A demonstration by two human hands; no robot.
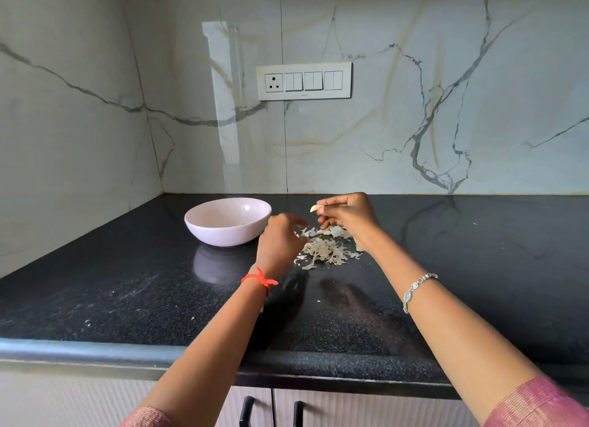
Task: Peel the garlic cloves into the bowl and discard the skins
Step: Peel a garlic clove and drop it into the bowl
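The right hand (pixel 347 216) is raised above the black countertop (pixel 127 283), with thumb and fingertips pinched on one pale garlic clove (pixel 314 208); the remaining fingers are curled inward. The clove projects from the fingertips toward 9 o'clock and is clear of the counter. The left hand (pixel 277 242) sits low, between the bowl (pixel 223 235) and the pile of skins (pixel 325 250). Its fingers are motion-blurred, so its degree of opening and any contents cannot be determined. The pile of dry, papery skins lies on the counter directly below the clove, at the 6 o'clock side of the right hand. The white bowl stands upright at the 9 o'clock side of the pile, near it but apart. Its contents are mostly hidden behind the near rim. A red thread (pixel 259 280) circles the left wrist, and a silver bracelet (pixel 414 291) circles the right forearm. At 12 o'clock, a switch panel (pixel 304 81) is mounted on the marble wall (pixel 446 60).
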